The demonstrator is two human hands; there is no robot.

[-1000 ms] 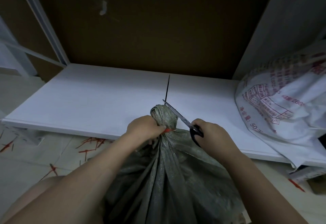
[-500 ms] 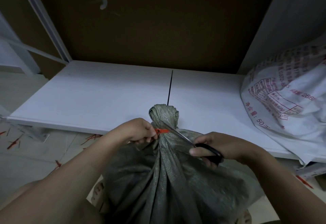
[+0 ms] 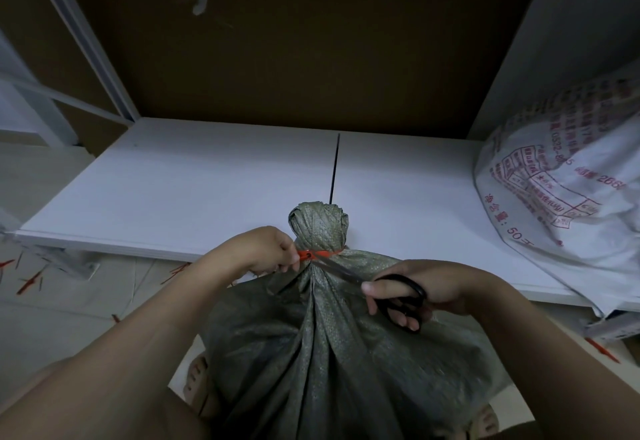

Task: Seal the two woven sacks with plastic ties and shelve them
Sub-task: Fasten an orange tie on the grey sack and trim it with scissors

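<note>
A grey-green woven sack stands in front of me, its neck bunched and cinched by a red plastic tie. My left hand pinches the tie's end at the left of the neck. My right hand holds black-handled scissors, whose blades point left and reach the tie's lock. A white printed woven sack lies on the right end of the white shelf.
A thin black tie lies on the shelf behind the sack's neck. Brown board backs the shelf, with a white upright at the right and a metal frame at the left. Red tie offcuts litter the floor.
My right hand has swung the scissors down from above the sack's neck to its right side, and the blades now point at the red tie. My left hand has stayed on the tie.
</note>
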